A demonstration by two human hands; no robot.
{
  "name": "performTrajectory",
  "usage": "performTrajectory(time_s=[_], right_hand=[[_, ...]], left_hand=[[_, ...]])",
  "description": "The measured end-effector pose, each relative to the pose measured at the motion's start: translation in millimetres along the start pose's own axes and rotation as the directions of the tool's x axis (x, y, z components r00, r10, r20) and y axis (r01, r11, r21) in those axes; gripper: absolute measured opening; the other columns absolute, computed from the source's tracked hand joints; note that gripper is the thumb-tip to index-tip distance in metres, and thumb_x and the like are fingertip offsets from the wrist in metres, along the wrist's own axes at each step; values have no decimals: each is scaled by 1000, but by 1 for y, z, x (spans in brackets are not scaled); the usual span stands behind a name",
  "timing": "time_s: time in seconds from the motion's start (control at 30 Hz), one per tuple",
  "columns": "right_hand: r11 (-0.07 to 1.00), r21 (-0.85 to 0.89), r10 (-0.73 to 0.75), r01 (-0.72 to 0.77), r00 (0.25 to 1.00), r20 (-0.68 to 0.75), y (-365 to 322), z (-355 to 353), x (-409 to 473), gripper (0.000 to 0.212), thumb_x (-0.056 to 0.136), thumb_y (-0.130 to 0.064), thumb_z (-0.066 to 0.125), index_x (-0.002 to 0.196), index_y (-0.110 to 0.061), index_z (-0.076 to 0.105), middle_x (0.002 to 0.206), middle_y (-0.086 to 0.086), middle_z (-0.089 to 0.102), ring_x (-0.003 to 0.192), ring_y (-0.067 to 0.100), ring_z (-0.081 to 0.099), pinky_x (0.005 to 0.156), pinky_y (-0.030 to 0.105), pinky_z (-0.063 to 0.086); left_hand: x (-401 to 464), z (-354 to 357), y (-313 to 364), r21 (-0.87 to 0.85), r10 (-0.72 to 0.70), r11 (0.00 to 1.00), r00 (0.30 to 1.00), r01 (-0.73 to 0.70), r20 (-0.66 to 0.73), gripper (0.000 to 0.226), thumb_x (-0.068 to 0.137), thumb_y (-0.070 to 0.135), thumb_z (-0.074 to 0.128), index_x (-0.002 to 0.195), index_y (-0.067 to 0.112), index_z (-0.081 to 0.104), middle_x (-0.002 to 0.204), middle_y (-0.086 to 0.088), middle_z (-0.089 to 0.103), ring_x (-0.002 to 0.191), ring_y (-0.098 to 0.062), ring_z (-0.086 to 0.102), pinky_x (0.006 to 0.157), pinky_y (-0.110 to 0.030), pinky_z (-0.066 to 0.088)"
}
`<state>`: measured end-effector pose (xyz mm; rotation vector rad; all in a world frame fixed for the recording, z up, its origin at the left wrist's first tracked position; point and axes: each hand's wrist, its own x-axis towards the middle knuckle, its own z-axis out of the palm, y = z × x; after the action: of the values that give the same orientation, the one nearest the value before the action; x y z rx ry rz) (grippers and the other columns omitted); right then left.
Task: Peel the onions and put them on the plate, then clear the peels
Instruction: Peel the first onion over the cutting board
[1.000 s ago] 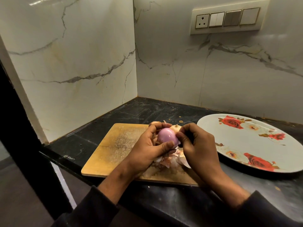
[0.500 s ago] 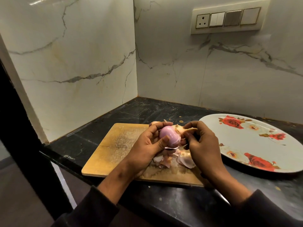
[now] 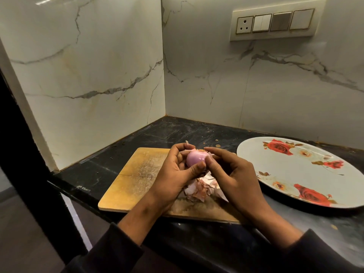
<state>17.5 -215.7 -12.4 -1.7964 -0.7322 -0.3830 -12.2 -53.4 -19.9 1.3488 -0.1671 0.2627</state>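
Hands meet above a wooden cutting board (image 3: 136, 174) on a dark stone counter (image 3: 167, 133), seen from the head camera. The left hand (image 3: 175, 174) cups a pink, largely peeled onion (image 3: 196, 158), fingers curled over its far side and thumb pressed along its near side. The right hand (image 3: 234, 174) closes in from the right, its fingertips (image 3: 208, 149) pinching at the onion's top, where a scrap of papery skin shows. Beneath both hands a heap of pale peels (image 3: 199, 189) lies on the board's right half, near its front edge; the board's left half is bare wood. The board sits close to the counter's front edge, its near left corner almost at the lip. Just right of the board, an oval plate (image 3: 307, 174) printed with red roses rests on the counter, running out past the frame's right side, with no onion on it. Behind board and plate, open counter runs back to the corner where two marble walls (image 3: 98, 66) meet. A switch panel (image 3: 273, 21) is mounted on the right-hand wall.
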Motion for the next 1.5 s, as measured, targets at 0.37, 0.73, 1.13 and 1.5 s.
performTrajectory(time_s=[0.37, 0.73, 1.13, 1.5], right_hand=[[939, -319, -104, 126, 991, 85, 1, 3, 0, 40, 103, -25, 54, 140, -12, 59, 124, 4, 71, 103, 8, 63, 82, -2, 36], [937, -337, -92, 90, 996, 9, 3, 6, 1, 26, 100, -11, 59, 123, -12, 70, 100, 0, 75, 80, 6, 63, 67, 3, 44], [998, 20, 63, -61, 983, -174, 6, 12, -2, 22, 89, -9, 73, 88, -29, 63, 88, -11, 71, 85, 7, 70, 71, 35, 63], [996, -63, 58, -69, 985, -165, 13, 12, 1, 16, 98, -17, 63, 92, -31, 58, 85, -11, 65, 78, 6, 66, 66, 24, 58]], left_hand=[[0, 0, -2, 42, 32, 999, 999, -31, -21, 59, 67, 14, 80, 121, 9, 58, 125, -10, 63, 115, -27, 66, 89, -35, 59], [0, 1, -2, 94, 35, 995, 999, -32, -22, 63, 64, 11, 80, 121, 7, 53, 124, -7, 61, 111, -22, 68, 85, -31, 60], [0, 2, 0, 128, 21, 992, 999, -16, -38, 64, 61, 14, 81, 119, 13, 54, 126, -8, 61, 113, -24, 67, 88, -32, 60], [-1, 4, 1, 164, 45, 986, 998, -38, -36, 62, 63, 14, 81, 119, 13, 55, 120, -1, 62, 110, -21, 68, 90, -34, 59]])
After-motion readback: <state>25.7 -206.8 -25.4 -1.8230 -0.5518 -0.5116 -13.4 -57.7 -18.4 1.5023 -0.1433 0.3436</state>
